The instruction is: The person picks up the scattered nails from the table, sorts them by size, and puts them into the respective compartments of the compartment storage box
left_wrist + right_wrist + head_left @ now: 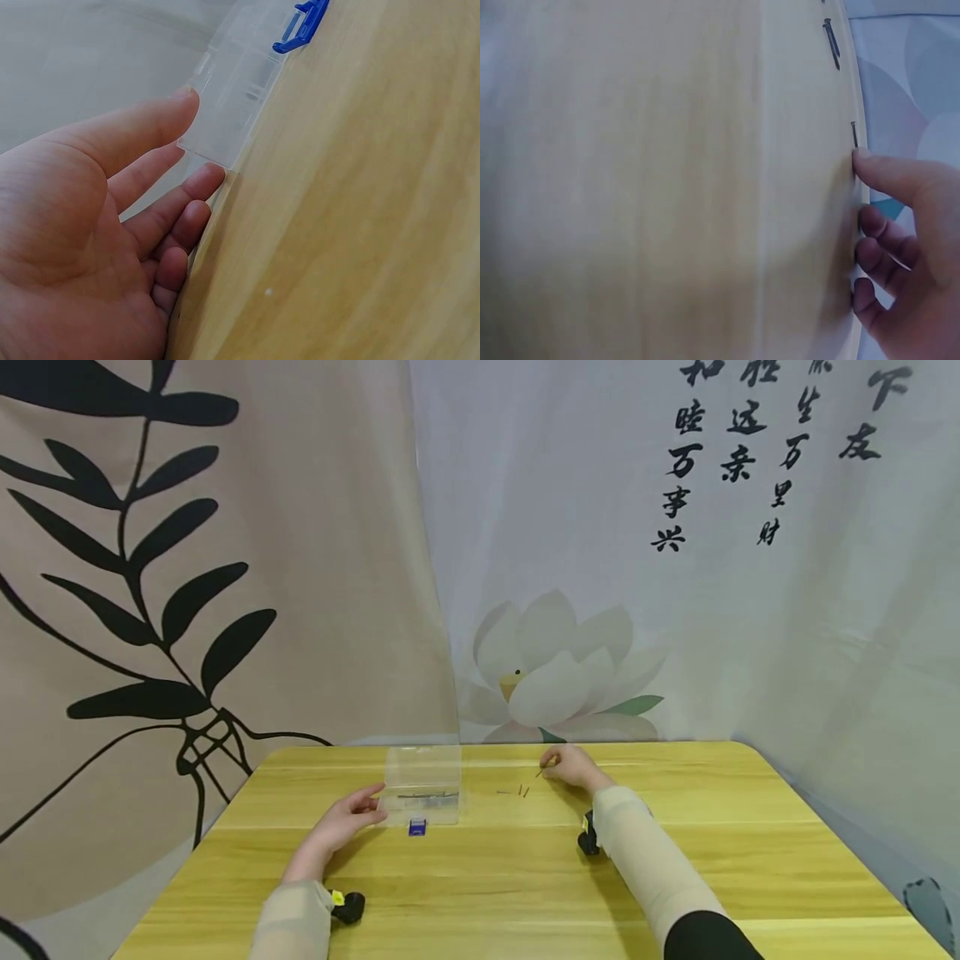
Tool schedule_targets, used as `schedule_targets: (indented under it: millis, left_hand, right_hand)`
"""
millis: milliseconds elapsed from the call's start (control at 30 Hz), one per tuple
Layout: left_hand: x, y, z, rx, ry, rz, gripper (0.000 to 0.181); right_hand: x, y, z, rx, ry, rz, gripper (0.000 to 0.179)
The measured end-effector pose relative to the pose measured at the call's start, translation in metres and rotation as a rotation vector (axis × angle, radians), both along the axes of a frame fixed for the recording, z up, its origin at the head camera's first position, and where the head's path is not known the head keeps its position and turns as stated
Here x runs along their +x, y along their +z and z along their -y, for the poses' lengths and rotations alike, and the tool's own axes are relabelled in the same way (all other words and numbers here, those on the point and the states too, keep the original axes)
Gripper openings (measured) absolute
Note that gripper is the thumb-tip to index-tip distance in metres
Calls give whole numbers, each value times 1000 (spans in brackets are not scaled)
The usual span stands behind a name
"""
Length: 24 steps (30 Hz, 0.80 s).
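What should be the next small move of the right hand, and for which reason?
Probably, the right hand should carry its pinched nail toward the box: the lid is open, the left hand is at the box's side, and thin dark pieces lie inside, so the nail may belong there too.

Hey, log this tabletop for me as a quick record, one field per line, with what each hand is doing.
Surface: wooden table
Container: clear plastic box, lid open, blue latch at its front
Box contents: slim dark pieces, too small to identify
Loose items: three small nails on the table, right of the box
Left hand: at the box's left end
Right hand: pinches another nail near the table's far edge
Backdrop: pale cloth with plant, flower and writing
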<state>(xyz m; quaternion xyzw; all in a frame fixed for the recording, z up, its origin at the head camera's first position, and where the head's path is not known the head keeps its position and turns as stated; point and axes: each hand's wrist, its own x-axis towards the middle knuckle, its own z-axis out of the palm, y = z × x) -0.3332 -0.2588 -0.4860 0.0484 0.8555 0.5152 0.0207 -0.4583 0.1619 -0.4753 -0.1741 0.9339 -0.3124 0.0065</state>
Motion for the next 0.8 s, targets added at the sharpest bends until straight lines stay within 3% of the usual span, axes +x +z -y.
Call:
schedule_targets:
  millis: [300,800]
  left_hand:
    - [-1,0,-1,7,7,1,59]
    - [0,0,-2,13,15,-1,60]
  right_hand:
    - [1,1,0,-35,22,15,5]
    - [-4,-9,1,63,74,-1,7]
